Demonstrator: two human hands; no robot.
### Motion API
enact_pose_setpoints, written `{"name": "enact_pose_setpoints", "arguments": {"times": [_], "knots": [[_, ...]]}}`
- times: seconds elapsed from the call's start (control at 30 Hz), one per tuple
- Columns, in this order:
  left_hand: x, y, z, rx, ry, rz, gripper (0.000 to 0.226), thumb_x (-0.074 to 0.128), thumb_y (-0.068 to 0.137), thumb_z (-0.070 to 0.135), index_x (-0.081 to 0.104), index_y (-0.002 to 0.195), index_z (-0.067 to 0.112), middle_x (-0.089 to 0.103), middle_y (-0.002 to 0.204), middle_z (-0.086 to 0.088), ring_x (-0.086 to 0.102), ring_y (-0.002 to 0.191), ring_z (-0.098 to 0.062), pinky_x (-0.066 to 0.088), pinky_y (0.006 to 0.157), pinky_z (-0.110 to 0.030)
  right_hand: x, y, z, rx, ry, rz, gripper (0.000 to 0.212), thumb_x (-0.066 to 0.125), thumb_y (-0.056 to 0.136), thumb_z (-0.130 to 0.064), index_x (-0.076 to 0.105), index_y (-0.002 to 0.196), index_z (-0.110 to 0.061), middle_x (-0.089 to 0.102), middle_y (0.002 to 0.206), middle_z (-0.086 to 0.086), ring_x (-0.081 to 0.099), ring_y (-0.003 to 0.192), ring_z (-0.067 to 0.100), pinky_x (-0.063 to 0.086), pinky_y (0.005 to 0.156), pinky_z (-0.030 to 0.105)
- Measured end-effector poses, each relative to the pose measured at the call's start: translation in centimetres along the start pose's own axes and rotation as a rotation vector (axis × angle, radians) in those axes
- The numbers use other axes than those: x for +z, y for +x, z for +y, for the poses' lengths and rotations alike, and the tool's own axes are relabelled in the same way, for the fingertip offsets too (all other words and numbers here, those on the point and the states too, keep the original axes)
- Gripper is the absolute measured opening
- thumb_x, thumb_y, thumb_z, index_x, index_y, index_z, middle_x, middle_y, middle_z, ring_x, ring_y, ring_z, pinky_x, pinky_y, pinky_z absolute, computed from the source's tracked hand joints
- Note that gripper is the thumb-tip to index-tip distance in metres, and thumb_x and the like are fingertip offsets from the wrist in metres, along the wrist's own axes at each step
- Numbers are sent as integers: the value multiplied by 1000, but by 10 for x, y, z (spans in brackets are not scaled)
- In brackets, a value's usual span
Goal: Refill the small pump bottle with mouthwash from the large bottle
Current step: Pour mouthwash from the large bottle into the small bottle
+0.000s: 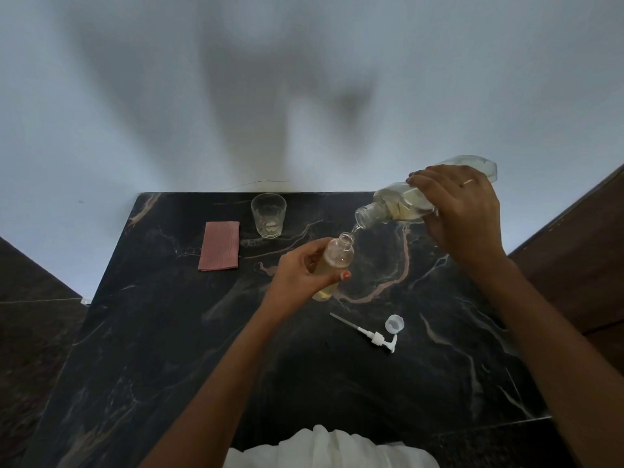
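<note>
Right hand: the right hand (464, 214) wraps around the body of the large bottle (408, 201) from above, fingers curled over its far side, a ring on one finger; the forearm runs in from the lower right.
Large bottle: tipped close to level, base toward the wall, open neck angled down and to the left, pale yellowish liquid pooled along its lower side.
Pour: a thin clear stream (354, 229) drops from the large bottle's mouth into the neck just below.
Left hand: the left hand (304, 273) clasps the small pump bottle (334, 261) around its middle, thumb across the front with a red-painted nail, forearm reaching up from the lower centre.
Small pump bottle: uncapped, leaning with its mouth up and to the right, directly under the large bottle's mouth, partly filled with yellowish liquid.
Tabletop: dark veined marble table (169, 332).
Near the hands: the white pump head (371, 336) with its dip tube lies flat, a round cap (394, 324) just beside it.
Far side: an empty glass tumbler (268, 216) stands upright, with a folded pink cloth (219, 245) to its left.
</note>
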State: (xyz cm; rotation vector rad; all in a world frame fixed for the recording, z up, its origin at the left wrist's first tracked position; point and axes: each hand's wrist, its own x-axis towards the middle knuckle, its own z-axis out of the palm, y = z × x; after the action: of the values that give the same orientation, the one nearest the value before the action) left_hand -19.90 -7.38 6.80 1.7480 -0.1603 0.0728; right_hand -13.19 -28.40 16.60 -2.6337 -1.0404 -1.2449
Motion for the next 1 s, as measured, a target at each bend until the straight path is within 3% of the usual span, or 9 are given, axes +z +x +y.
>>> {"name": "enact_pose_setpoints", "arguments": {"times": [0.67, 1.0], "knots": [[-1, 1, -1, 17, 11, -4, 51, 77, 68, 15, 55, 112, 29, 64, 105, 10, 61, 102, -5, 49, 89, -17, 0, 1, -1, -22, -16, -21, 27, 73, 71, -7, 66, 95, 5, 70, 96, 21, 66, 89, 38, 48, 82, 51], [0, 1, -2, -6, 6, -3, 53, 77, 67, 15, 55, 114, 28, 64, 109, 4, 60, 105, -9, 49, 92, -25, -1, 0, -1, -24, -17, -35, 27, 72, 73, -7, 67, 96, 5, 70, 97, 21, 66, 91, 38, 47, 84, 51]]}}
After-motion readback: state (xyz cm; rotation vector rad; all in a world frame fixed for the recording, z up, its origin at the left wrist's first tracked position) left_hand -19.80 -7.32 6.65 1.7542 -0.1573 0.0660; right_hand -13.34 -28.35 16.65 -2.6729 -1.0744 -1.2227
